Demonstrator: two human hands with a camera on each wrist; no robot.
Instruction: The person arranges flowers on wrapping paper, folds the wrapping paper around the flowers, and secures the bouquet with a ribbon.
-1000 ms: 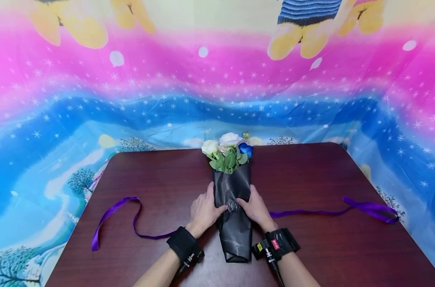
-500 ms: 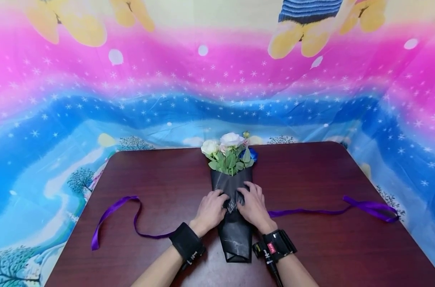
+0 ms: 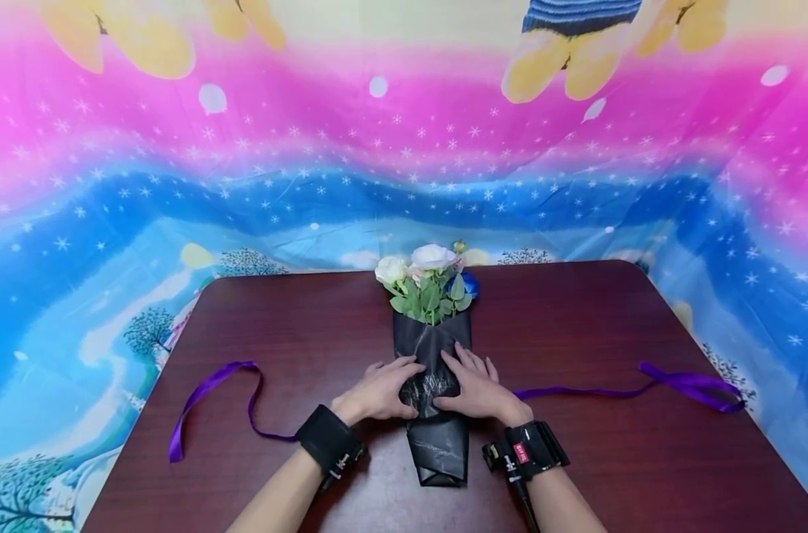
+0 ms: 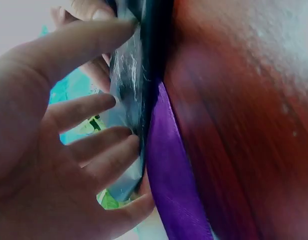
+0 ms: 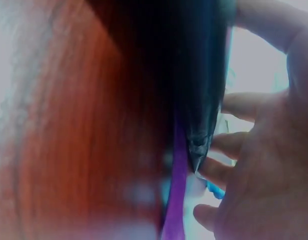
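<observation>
A bouquet in black wrapping paper lies on the table, white and blue roses at its far end. From the left, my left hand rests its thumb and extended fingers on the middle of the wrapping. Opposite it, my right hand lies with spread fingers and thumb on the same stretch of paper. A purple ribbon passes beneath the bouquet in the left wrist view. Its right part shows beside the dark paper in the right wrist view. The ribbon's middle is hidden under the wrapping.
One ribbon end curves across the left of the dark wooden table. The other end lies looped near the right edge. A patterned cloth backdrop hangs behind the table.
From the wrapper's sides, both hands have come over its front, then slid slightly nearer and spread their fingers. The blue rose has shifted a little right. The ribbon ends lie as before.
</observation>
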